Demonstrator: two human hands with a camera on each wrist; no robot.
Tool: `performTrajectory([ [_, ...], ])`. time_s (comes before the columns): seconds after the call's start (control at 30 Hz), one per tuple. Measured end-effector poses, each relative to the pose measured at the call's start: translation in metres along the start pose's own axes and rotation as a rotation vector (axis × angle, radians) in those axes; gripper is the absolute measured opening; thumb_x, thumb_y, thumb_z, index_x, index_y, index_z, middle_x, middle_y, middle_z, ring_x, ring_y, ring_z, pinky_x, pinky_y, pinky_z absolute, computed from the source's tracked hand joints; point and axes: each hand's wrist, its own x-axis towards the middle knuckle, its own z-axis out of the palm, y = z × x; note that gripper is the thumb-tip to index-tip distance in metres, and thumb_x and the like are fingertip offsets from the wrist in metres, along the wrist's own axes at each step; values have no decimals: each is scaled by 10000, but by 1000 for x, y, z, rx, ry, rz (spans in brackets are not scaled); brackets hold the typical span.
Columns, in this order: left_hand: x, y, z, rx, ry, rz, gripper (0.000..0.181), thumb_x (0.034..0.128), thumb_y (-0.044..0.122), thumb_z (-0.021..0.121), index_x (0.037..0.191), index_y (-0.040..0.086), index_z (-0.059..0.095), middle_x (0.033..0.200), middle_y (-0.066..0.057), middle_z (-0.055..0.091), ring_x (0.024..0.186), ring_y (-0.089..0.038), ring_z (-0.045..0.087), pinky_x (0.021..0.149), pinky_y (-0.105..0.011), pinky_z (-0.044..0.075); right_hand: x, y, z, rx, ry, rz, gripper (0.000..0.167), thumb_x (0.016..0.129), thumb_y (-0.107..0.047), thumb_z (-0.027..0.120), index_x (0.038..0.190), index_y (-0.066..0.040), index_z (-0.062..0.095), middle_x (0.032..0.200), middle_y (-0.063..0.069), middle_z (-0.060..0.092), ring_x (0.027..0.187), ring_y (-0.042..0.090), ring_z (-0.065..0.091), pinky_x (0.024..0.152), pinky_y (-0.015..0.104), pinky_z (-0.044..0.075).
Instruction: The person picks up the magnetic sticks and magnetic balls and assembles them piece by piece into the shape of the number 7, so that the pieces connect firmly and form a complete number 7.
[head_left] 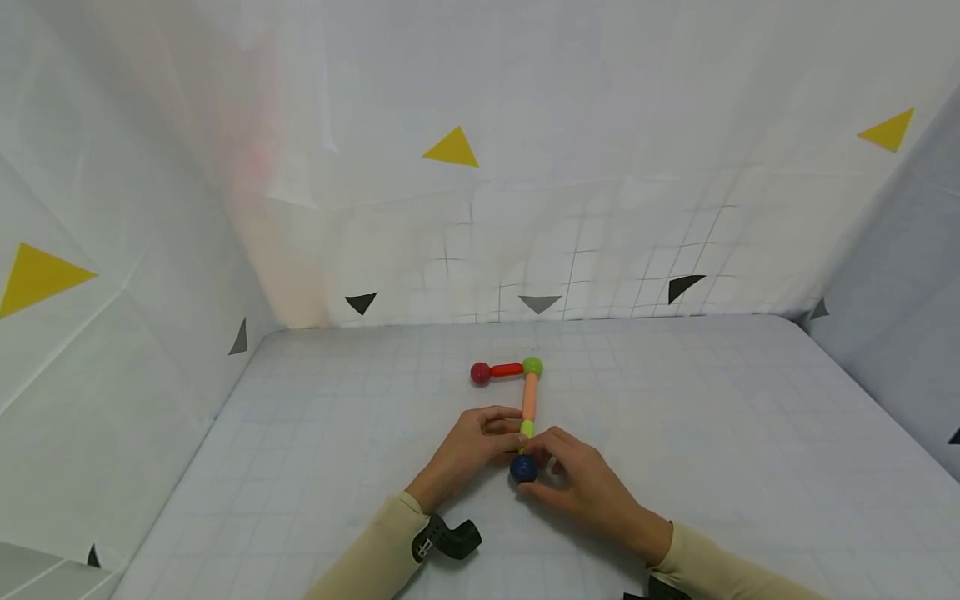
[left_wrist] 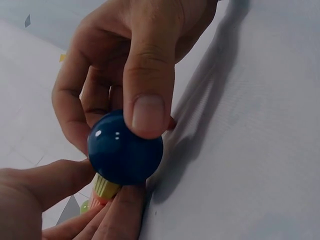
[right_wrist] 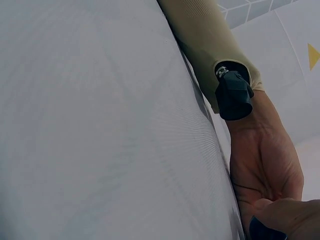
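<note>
A dark blue ball sits at the near end of a joined chain of toy rods and balls. My right hand pinches this ball between thumb and fingers. Just beyond it, my left hand holds a yellow-green rod from the left side. That rod meets a peach rod, which runs away to a light green ball. From there a red rod extends left to a red ball. In the right wrist view, the right thumb partly covers the blue ball.
A white cloth with a faint grid covers the table. White sheets with yellow and dark triangles hang behind and at both sides. A black wrist camera juts from the left sleeve close above the table.
</note>
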Motion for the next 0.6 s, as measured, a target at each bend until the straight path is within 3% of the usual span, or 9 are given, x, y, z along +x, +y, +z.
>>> performTrajectory([
  [0.3,0,0,-1,-15,-31,16,422,985,178,729,1374,42,641,1193,-72,730,1046,-217,711,913,-348,569,-1,0,1,-50,9,-43,400,878,-220,875,1219,-184,669,1053,-121,578,868,104,598,726,295,540],
  [0.47,-1,2,0,29,-16,18,412,991,221,713,1370,69,654,1169,-47,738,1033,-193,708,936,-343,550,-1,0,1,-48,14,-45,396,866,-219,885,1200,-213,672,1062,-132,576,869,94,599,729,290,542],
  [0.6,-2,3,1,15,-11,11,399,1000,205,693,1371,65,652,1169,-55,737,1023,-199,709,916,-351,564,-2,-1,1,-46,18,-41,399,859,-215,890,1193,-220,671,1060,-132,579,870,93,597,737,294,544],
])
